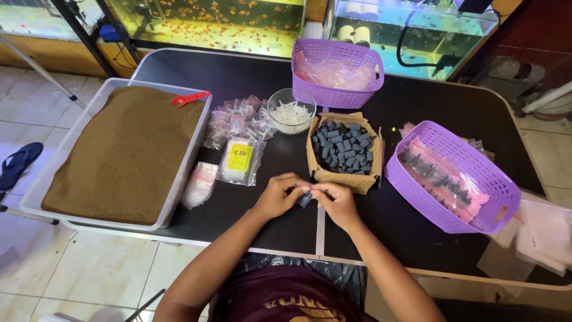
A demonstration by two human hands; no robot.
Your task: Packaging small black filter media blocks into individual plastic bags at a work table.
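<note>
Head view: left hand [277,194] and right hand [335,201], fingers curled, together pinch a small dark piece [305,199].

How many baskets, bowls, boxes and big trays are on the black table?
Purple baskets: 2, one at the back and one on the right
Glass bowl: 1
Cardboard box of dark grey pieces: 1
Big tray of brown grains: 1
Total: 5
Both hands, left hand and right hand, pinch a small dark piece.
</note>
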